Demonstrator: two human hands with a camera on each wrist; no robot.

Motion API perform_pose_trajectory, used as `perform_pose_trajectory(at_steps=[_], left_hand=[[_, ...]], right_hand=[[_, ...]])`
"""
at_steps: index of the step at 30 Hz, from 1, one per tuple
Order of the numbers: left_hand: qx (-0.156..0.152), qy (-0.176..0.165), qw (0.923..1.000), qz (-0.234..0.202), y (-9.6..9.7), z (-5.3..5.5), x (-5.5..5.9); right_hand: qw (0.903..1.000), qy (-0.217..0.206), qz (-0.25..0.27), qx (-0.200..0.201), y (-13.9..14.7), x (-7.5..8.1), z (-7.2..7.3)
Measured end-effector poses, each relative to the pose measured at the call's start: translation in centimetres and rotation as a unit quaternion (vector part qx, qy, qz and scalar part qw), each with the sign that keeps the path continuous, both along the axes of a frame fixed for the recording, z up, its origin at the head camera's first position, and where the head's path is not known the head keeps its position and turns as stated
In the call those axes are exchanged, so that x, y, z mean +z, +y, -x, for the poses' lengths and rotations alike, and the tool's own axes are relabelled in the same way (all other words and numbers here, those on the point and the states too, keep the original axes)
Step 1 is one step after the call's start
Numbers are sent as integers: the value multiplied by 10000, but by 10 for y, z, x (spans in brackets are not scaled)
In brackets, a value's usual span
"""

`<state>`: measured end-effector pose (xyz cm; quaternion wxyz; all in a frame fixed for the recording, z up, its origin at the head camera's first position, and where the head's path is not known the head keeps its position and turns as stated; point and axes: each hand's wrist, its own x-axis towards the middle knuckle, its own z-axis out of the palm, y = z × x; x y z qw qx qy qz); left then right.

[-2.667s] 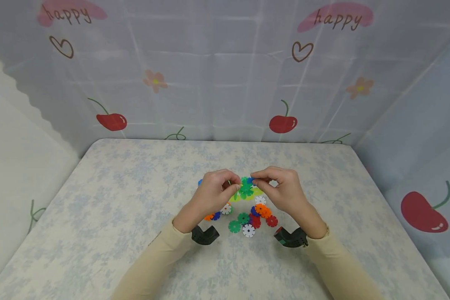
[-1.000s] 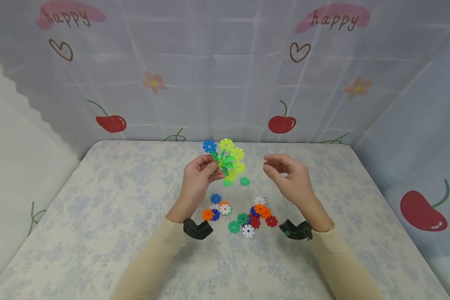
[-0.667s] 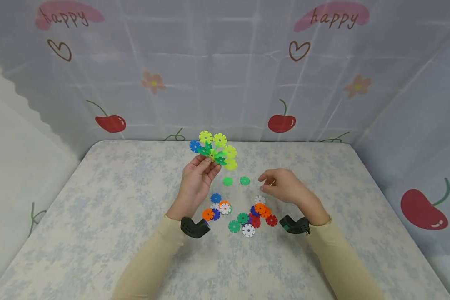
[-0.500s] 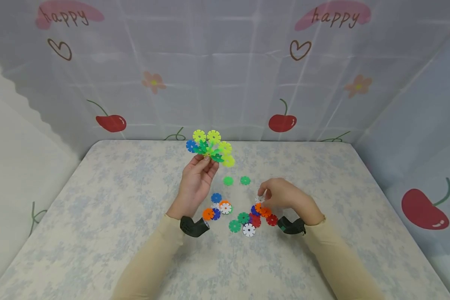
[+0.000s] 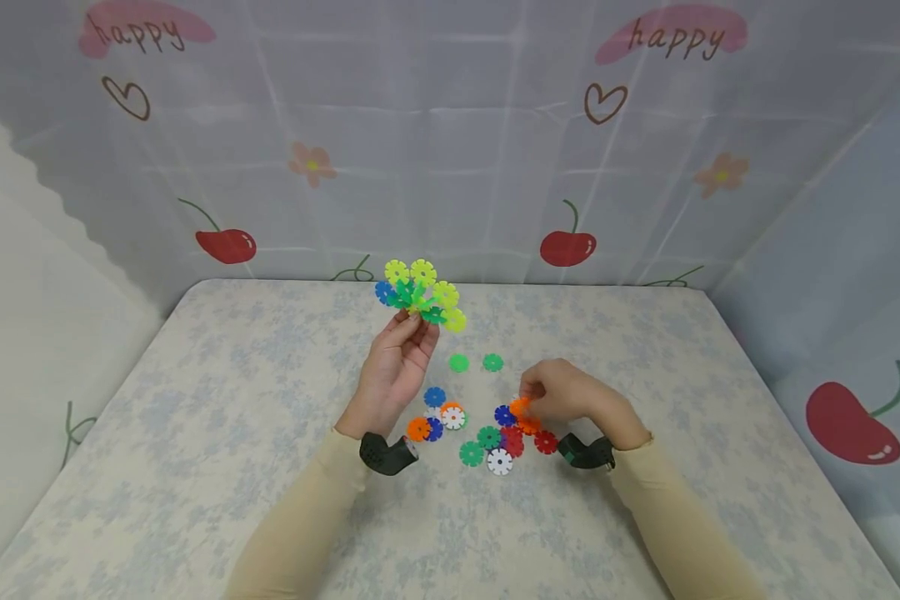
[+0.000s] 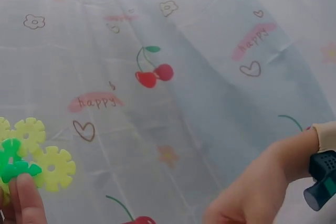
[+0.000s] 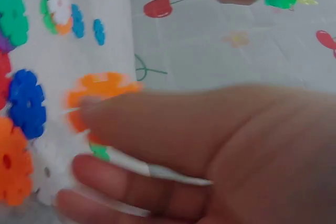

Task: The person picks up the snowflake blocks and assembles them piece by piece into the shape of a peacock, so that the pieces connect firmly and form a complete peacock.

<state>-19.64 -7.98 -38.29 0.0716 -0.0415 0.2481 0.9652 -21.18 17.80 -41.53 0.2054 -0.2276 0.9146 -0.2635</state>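
My left hand [image 5: 395,367] pinches a flower-like assembly [image 5: 423,287] of interlocking plastic discs, raised above the table. Yellow discs and one blue disc ring its green middle; the left wrist view shows part of it at the lower left, by my fingertips [image 6: 30,203]. Over the right-hand pile, my right hand [image 5: 566,392] pinches an orange disc [image 5: 520,407] between thumb and fingers. That same orange disc [image 7: 100,95] is blurred behind the thumb in the right wrist view. A blue disc [image 5: 504,416] lies just beside it, and another orange disc [image 7: 10,161] lies close by.
Two loose green discs [image 5: 492,362] lie farther back. A left pile has a white disc [image 5: 453,417] and blue and orange ones. Nearer me are green discs [image 5: 471,453], a white disc [image 5: 499,462] and red discs [image 5: 546,442]. A printed curtain [image 5: 450,167] stands behind the table.
Both hands were at the assembly earlier; my left hand then carried it up and leftward. My right hand let go, came down to the right pile and took up an orange disc.
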Motion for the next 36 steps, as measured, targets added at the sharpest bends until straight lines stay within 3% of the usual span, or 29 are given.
perform_pose_trajectory(at_steps=[2, 4, 9, 18, 21, 26, 36], left_hand=[[-76, 0, 10000, -35, 1, -1, 0], [-149, 8, 9999, -40, 1, -1, -1], [-284, -24, 9991, 330, 5, -1, -6], [-217, 262, 9948, 958, 14, -5, -10], [-255, 550, 9926, 1049, 15, -8, -11], [-406, 978, 9880, 1121, 16, -11, -12], [-267, 735, 9865, 1438, 22, -11, -9]], right_hand=[[9978, 99, 632, -168, 1, 5, -1], [9896, 162, 1381, -355, 1, 11, -3], [9551, -61, 2883, -684, -4, 26, -10], [8925, -616, 4311, -1175, -15, 37, -25], [8778, -636, 4581, -1246, -16, 39, -28], [8672, -758, 4734, -1344, -16, 40, -29], [8504, -960, 5035, -1186, -15, 39, -30]])
